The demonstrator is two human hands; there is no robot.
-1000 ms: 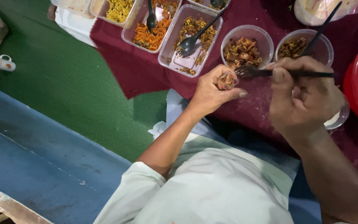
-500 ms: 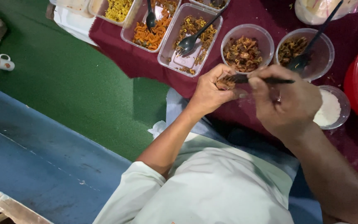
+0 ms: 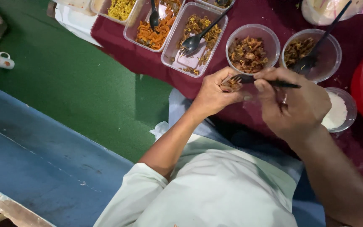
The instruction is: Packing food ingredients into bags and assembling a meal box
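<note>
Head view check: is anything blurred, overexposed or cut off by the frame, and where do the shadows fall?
Head view: lighting is even, with no harsh glare. The left hand and right hand holding the black fork look slightly soft. A dark shadow lies under the maroon cloth edge on the green floor. The red basin and top trays are cropped by the frame.

The fork [image 3: 265,80] looks like glossy black plastic. The round tubs [image 3: 253,34] and rectangular trays [image 3: 171,59] are clear, shiny plastic. A matt maroon cloth [image 3: 118,35] covers the table. The green floor [image 3: 64,84] has a rough, carpet-like nap.
</note>
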